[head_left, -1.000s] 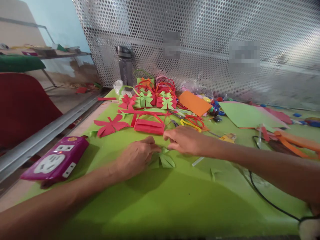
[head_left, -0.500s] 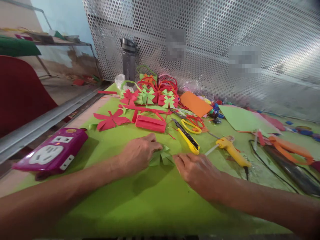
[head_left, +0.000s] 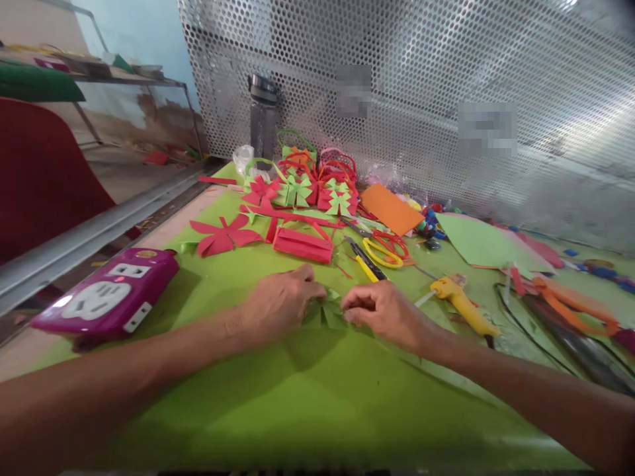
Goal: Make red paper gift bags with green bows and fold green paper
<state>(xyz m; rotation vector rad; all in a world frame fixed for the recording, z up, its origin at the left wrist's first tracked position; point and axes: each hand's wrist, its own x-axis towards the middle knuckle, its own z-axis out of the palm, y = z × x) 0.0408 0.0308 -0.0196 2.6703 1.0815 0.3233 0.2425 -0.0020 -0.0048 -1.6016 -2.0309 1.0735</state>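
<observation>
A folded green paper piece point(head_left: 325, 315) lies on the green tabletop point(head_left: 307, 410), between my hands. My left hand point(head_left: 284, 301) is closed at its left side, fingers bent down onto the paper. On the right side my right hand point(head_left: 381, 311) pinches the paper's edge between thumb and fingers. Just behind my hands are a small red paper bag point(head_left: 302, 244) and a red paper flower point(head_left: 225, 236). A yellow and black cutter point(head_left: 364, 259) lies behind my right hand, its near end hidden by that hand.
A purple power strip point(head_left: 106, 297) sits at the left. Decorated paper bags point(head_left: 297, 188) and a bottle point(head_left: 262, 119) stand at the back. Scissors point(head_left: 384, 251), an orange sheet point(head_left: 391, 208), a yellow glue gun point(head_left: 464, 304) and a cable lie to the right.
My right hand has gone from lying flat by the green paper to a raised pinch at its edge. My left hand stays on the paper. The view has shifted slightly.
</observation>
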